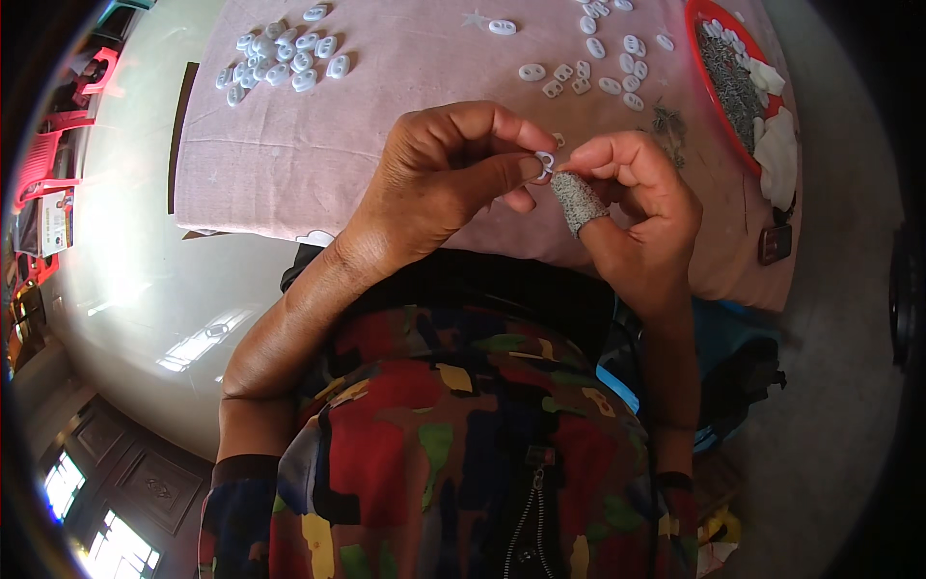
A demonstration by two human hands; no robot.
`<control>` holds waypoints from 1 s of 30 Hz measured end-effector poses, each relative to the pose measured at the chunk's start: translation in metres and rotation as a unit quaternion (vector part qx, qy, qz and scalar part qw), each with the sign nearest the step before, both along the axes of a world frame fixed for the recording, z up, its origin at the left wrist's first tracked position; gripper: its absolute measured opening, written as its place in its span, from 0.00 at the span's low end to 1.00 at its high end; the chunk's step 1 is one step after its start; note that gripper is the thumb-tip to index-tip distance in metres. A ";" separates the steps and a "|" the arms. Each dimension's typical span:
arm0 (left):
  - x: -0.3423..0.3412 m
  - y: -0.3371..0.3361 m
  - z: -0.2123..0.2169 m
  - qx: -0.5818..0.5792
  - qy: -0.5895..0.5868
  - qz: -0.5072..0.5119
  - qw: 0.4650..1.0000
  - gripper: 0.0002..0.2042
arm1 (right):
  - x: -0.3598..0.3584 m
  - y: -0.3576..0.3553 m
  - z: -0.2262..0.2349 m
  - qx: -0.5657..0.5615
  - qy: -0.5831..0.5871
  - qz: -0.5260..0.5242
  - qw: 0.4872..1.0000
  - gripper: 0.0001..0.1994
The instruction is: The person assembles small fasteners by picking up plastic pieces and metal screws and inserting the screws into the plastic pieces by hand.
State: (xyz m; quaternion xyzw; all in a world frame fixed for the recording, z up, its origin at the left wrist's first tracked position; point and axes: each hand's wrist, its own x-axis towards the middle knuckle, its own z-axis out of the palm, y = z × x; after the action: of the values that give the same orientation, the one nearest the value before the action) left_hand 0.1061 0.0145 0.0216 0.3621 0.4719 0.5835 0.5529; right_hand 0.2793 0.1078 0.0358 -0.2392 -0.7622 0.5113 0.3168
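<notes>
Between thumb and fingers, my left hand [444, 188] pinches a small white plastic piece with round holes [545, 162]. My right hand [651, 217] meets it from the right, thumb and fingertips closed together at the piece's edge. Whatever those fingertips hold is too small to make out. A grey speckled wrap [580, 205] covers the right thumb. Both hands are raised over the near edge of a table covered in pink cloth [386, 72]. Just beyond the fingers lies another small pale piece [559, 140], partly hidden.
Far left on the cloth is a heap of white two-holed plastic pieces [280, 56]; several more [610, 85] lie scattered far right. A red basin [712, 106] holds thin grey metal bits, with white cloth [776, 154] on its rim. Loose metal bits [667, 124] and a dark phone-like object [775, 245] lie nearby.
</notes>
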 end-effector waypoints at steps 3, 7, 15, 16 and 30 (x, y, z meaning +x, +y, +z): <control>0.003 -0.001 -0.002 0.010 0.002 0.012 1.000 0.08 | 0.001 -0.001 0.001 0.006 -0.005 -0.001 1.000 0.11; 0.005 -0.001 -0.001 0.010 0.006 0.018 1.000 0.07 | -0.001 -0.002 0.004 0.040 -0.019 -0.005 0.999 0.10; 0.001 0.004 -0.009 0.001 0.017 -0.010 1.000 0.07 | -0.004 -0.001 0.004 0.031 -0.050 -0.002 0.998 0.10; 0.000 0.004 -0.008 0.001 0.017 -0.009 1.000 0.07 | -0.004 0.001 0.003 0.002 -0.053 0.012 0.999 0.10; -0.009 0.006 -0.007 -0.051 -0.030 -0.036 0.998 0.08 | 0.001 0.004 -0.003 0.009 -0.048 0.025 0.999 0.10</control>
State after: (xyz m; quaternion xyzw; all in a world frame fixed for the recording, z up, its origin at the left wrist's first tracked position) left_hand 0.0974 0.0208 0.0142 0.3323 0.4708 0.5495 0.6050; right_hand 0.2803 0.1120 0.0326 -0.2413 -0.7866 0.5005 0.2693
